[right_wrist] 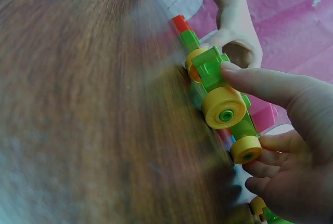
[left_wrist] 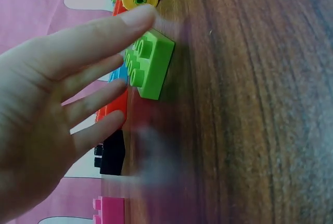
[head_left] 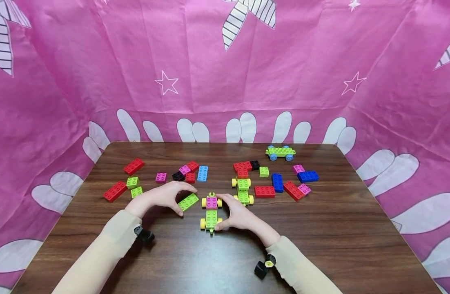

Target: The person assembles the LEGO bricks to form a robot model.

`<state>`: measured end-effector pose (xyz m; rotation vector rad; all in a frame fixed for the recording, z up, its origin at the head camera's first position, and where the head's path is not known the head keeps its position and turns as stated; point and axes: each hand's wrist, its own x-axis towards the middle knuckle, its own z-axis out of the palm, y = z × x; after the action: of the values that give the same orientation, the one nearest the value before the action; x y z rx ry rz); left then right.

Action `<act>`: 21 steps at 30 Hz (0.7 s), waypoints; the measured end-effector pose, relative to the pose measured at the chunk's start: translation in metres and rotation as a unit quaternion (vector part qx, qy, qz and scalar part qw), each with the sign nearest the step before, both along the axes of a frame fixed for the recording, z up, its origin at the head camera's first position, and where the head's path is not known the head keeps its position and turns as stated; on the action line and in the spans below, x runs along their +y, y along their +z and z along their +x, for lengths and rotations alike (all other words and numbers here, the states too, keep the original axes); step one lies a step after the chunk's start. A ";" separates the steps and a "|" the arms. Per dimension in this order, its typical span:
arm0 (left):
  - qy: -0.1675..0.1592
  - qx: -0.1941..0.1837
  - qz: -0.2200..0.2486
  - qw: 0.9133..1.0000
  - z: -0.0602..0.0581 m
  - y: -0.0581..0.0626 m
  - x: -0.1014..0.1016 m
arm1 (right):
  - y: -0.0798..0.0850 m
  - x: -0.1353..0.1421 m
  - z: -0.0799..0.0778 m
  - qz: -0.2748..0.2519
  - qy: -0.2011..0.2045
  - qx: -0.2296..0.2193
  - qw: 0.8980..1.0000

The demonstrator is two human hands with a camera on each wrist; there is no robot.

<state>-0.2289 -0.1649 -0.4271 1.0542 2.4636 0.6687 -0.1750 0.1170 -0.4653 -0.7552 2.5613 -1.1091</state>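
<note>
Roughly, take the green car (head_left: 211, 220) with yellow wheels as the clock's centre, twelve toward the table's far edge. It stands at the right hand (head_left: 237, 213), whose thumb is against its near end and whose curled fingers are by the far wheel, holding it lengthways. A square pink brick (head_left: 211, 203) sits on its far half.

At ten o'clock, close by, the long green brick (head_left: 188, 202) lies slantwise on the brown table (head_left: 166, 261). The left hand (head_left: 165, 196) spans it, thumb and fingers spread wide and nearly straight; whether they touch it I cannot tell.

The right hand's fingers reach between the green car and a second yellow-wheeled car (head_left: 243, 192) at two o'clock, with red bricks (head_left: 242, 168) just beyond. Further out in that direction stands a blue-wheeled car (head_left: 280, 152). Between two and three lie a small green brick (head_left: 263, 172), a red brick (head_left: 264, 192), two dark blue bricks (head_left: 308, 176) and more red and pink pieces. A light blue brick (head_left: 202, 173) lies just before twelve; at eleven, a black brick (head_left: 178, 176) is clustered with red and pink ones. Two square green bricks (head_left: 132, 182) lie between nine and ten, near a long red brick (head_left: 114, 191).
</note>
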 end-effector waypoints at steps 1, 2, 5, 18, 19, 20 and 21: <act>-0.008 -0.005 -0.001 1.000 -0.001 -0.001 0.000 | 0.000 0.000 0.000 0.001 0.000 0.001 1.000; -0.015 -0.011 -0.002 1.000 -0.001 -0.001 0.000 | 0.000 0.000 0.000 0.001 0.000 0.001 1.000; -0.028 -0.032 -0.005 0.999 -0.003 -0.002 0.000 | 0.000 0.000 0.000 -0.001 0.000 0.001 1.000; -0.027 -0.063 -0.013 0.998 -0.008 -0.004 -0.002 | -0.001 0.000 0.000 -0.001 -0.001 0.000 1.000; -0.028 -0.061 -0.012 0.998 -0.008 -0.004 -0.002 | -0.001 0.000 0.000 -0.001 0.000 0.000 1.000; -0.031 -0.058 -0.012 0.998 -0.008 -0.004 -0.002 | -0.001 0.000 0.000 -0.002 0.000 -0.001 1.000; -0.032 -0.057 -0.011 0.998 -0.008 -0.004 -0.002 | -0.001 0.000 0.000 -0.002 0.000 -0.001 1.000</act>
<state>-0.2366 -0.1665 -0.4316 1.0526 2.3250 0.6603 -0.1752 0.1174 -0.4659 -0.7546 2.5574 -1.1148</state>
